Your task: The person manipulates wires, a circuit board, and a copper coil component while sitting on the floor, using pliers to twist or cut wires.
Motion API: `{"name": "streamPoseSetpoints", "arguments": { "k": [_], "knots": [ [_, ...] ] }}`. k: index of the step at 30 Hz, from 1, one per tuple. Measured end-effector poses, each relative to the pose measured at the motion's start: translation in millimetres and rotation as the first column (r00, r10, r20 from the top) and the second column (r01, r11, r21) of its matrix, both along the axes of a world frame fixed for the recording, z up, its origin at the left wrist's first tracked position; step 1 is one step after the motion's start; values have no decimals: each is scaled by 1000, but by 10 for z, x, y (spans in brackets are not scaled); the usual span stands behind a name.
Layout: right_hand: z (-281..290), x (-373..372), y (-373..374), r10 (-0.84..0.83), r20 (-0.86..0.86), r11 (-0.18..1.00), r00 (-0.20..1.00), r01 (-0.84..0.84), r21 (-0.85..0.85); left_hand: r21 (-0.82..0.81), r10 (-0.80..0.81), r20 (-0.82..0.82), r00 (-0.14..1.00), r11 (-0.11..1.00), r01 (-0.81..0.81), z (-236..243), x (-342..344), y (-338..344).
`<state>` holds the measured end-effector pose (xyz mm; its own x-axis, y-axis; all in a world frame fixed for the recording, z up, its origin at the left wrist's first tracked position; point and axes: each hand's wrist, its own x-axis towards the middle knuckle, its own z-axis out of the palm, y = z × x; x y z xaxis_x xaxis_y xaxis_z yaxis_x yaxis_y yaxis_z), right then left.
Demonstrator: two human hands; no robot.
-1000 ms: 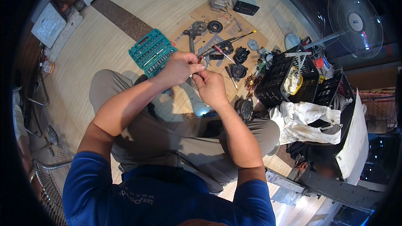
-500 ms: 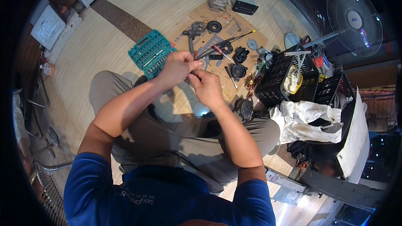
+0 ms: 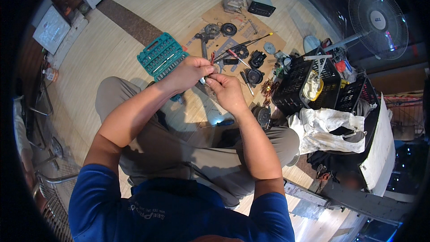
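Note:
My left hand (image 3: 193,70) and my right hand (image 3: 227,90) meet in front of me, thumbs and fingertips pinched close together. Between them shows a small shiny metal part (image 3: 202,80); most of it is covered by the fingers, so its kind is unclear. A bit of red (image 3: 212,57) sticks up just beyond the left fingers. The green socket set case (image 3: 145,58) lies unfolded left of my left hand. Beyond the hands, a screwdriver with a red handle (image 3: 232,53), black rods (image 3: 251,41) and round black parts (image 3: 255,76) rest on cardboard (image 3: 268,31).
By my knees a dark-handled screwdriver (image 3: 224,123) lies on the floor. Another screwdriver (image 3: 247,83) is on the cardboard's near side. To the right stand black plastic crates (image 3: 286,92), a white cloth (image 3: 313,127) and a standing fan (image 3: 378,20). A car radio (image 3: 261,3) sits at the back.
My hands have turned slightly, the right one shifting a little right. The shiny metal part now shows between them, and more of the dark-handled screwdriver on the floor is uncovered.

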<state>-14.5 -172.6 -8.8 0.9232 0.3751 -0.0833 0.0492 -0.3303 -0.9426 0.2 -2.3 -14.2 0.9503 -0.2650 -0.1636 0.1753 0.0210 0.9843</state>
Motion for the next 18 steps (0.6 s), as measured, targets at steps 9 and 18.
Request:
{"name": "streamPoseSetpoints", "arguments": {
  "k": [9,18],
  "knots": [
    [51,-63,48,-26,214,965,977,80,-249,386,30,271,962,912,-137,77,-39,-45],
    [-44,-104,109,-158,170,984,973,170,-56,390,85,304,949,898,-205,127,-54,-48]
  ]
}}
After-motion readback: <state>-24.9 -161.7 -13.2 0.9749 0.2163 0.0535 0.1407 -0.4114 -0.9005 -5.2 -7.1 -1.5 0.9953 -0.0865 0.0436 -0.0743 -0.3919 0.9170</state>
